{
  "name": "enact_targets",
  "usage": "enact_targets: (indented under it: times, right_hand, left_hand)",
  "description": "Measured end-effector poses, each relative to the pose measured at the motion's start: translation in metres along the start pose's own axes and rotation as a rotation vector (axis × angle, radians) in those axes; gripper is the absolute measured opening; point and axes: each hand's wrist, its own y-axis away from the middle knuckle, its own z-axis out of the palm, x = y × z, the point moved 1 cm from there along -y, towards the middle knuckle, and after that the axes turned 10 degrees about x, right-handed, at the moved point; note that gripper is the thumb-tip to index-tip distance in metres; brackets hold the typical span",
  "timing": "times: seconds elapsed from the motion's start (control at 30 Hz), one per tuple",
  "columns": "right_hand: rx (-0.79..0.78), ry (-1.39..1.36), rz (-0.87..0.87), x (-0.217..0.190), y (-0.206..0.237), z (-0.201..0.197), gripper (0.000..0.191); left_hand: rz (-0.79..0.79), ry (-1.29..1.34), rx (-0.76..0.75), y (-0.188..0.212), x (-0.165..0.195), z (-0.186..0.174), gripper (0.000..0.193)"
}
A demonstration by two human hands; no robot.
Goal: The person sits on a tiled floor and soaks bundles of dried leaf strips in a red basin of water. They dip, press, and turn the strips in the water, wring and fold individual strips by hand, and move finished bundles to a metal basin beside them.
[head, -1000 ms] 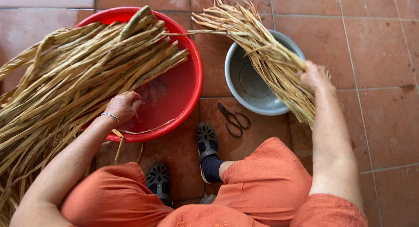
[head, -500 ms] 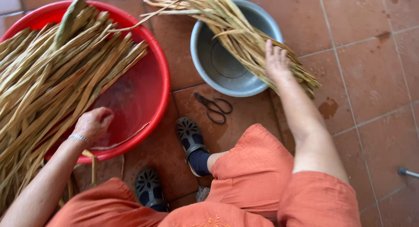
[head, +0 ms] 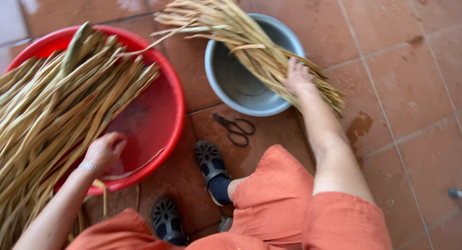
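My right hand point(head: 298, 79) presses flat on a bundle of long dried leaves point(head: 240, 33) that lies across a grey metal basin point(head: 231, 81), fingers spread over the stalks. My left hand point(head: 103, 151) reaches into a red plastic tub point(head: 168, 129), curled near its wet bottom; whether it holds a strand is unclear. A large heap of the same tan leaves point(head: 57, 110) fills the tub's left side and spills over its rim.
Black scissors point(head: 236, 128) lie on the terracotta tile floor point(head: 394, 86) between tub and basin. My dark perforated shoes point(head: 209, 161) and orange trousers point(head: 288, 206) fill the lower middle. A wet patch marks a tile at right.
My right hand has set the leaf bundle lower across the grey basin and now rests on top of it. The left hand has stayed inside the red tub.
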Motion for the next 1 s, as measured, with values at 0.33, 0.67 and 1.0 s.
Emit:
enact_targets:
  times: [0.33, 0.67, 1.0]
  right_hand:
    - [0.169, 0.129, -0.336, -0.091, -0.036, -0.043, 0.128]
    - [0.452, -0.07, -0.895, -0.24, 0.011, -0.075, 0.061]
    - [-0.038, -0.225, -0.913, -0.33, 0.068, -0.084, 0.037]
  left_hand:
    - [0.22, -0.354, 0.428, -0.045, 0.01, -0.028, 0.033]
    - [-0.091, -0.066, 0.198, -0.049, 0.01, -0.013, 0.055]
    - [-0.113, -0.046, 0.339, -0.048, 0.016, -0.032, 0.008]
